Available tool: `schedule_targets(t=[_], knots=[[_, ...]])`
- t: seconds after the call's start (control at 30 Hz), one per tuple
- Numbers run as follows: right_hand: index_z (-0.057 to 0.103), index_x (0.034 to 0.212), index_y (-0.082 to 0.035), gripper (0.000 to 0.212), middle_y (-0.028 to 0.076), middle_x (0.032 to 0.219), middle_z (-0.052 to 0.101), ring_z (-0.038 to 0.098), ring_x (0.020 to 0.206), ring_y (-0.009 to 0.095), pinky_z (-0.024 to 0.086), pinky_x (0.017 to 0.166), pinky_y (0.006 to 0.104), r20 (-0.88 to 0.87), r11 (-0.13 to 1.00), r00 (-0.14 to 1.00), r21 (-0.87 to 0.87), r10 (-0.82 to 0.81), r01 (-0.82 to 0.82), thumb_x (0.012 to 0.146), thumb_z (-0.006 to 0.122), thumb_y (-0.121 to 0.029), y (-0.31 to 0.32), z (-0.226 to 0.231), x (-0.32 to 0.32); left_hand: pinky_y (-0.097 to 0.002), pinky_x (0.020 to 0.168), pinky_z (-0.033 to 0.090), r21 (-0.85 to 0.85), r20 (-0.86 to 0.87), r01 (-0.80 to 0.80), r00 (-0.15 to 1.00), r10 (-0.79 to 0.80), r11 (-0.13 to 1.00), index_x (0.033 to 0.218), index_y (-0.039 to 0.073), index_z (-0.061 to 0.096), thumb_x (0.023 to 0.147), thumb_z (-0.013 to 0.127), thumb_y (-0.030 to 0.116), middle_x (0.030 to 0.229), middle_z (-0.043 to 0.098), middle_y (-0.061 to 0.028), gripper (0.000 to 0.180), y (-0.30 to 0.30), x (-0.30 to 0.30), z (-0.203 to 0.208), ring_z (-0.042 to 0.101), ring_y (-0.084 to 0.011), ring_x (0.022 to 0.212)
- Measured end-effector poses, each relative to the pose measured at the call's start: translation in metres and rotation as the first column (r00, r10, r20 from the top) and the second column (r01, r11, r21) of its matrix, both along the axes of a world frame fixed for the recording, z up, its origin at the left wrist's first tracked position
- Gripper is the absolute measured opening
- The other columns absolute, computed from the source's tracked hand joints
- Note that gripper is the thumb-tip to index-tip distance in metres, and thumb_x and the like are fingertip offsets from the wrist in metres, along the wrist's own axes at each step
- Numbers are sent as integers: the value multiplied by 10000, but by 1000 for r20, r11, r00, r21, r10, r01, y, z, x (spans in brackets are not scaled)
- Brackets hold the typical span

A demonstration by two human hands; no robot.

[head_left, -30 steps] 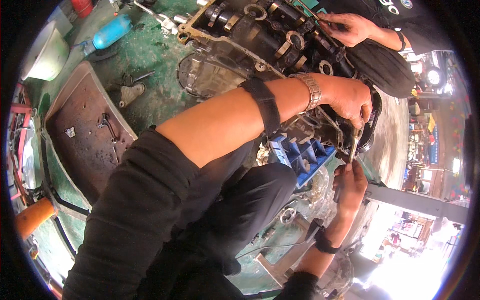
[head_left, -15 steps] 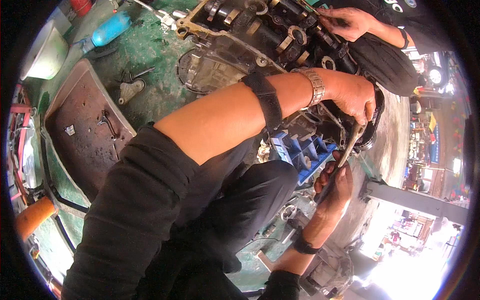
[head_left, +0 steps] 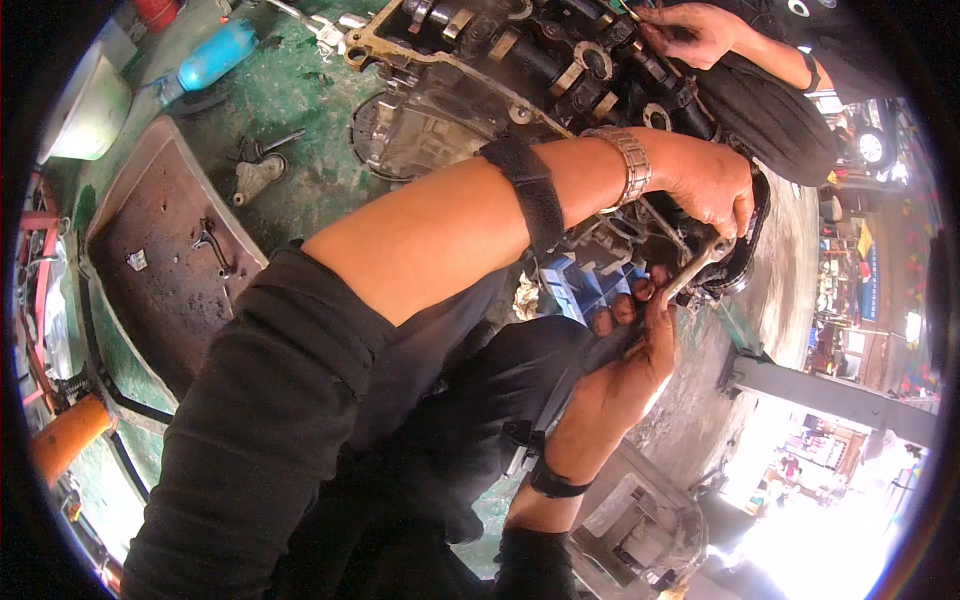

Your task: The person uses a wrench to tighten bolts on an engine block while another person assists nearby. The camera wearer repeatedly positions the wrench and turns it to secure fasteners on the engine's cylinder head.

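The long metal tool (head_left: 695, 270) is held at the right end of the dark engine (head_left: 500, 48), its handle (head_left: 679, 285) wrapped by the curled fingers of the right hand (head_left: 647, 335) and its head (head_left: 724, 247) pinched by the left hand's (head_left: 712, 190) fingers (perhaps against slipping).

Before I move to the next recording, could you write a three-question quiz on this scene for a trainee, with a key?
1. True or false: the bottle sits inside the brown tray.

2. Multiple choice: what does the person's right grip hold?
A) a cloth
B) a metal tool
C) a cup

3. Short answer: at which end of that tool is the person's left grip?

Key
1. False; the bottle is outside the brown tray.
2. B
3. The far end, by the engine.
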State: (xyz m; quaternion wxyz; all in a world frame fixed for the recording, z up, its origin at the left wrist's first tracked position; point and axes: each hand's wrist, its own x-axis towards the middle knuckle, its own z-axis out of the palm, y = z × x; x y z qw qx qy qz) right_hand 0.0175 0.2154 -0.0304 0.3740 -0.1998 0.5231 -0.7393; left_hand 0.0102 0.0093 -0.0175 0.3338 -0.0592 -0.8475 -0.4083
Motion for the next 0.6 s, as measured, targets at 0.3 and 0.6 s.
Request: schedule_targets(t=[0.3,0.6], knots=[[562,973,-71,126,27,753,549,506,645,116,426,544,261,24,988,988,15,-154,154,894,596,-164,-34,-4,28,-362,853,496,24,1,17,1000,-17,1000,1033,8,694,817,637,169,1002,700,-160,275,-1,-2,0,669,-268,946],[584,1058,-65,148,1,861,603,506,657,93,430,600,228,-76,994,993,-66,-90,85,946,551,-156,-49,-14,30,-375,849,497,-7,6,-31,999,31,999,1016,0,692,843,595,195,980,699,-171,278,-1,-6,-1,672,-279,931]])
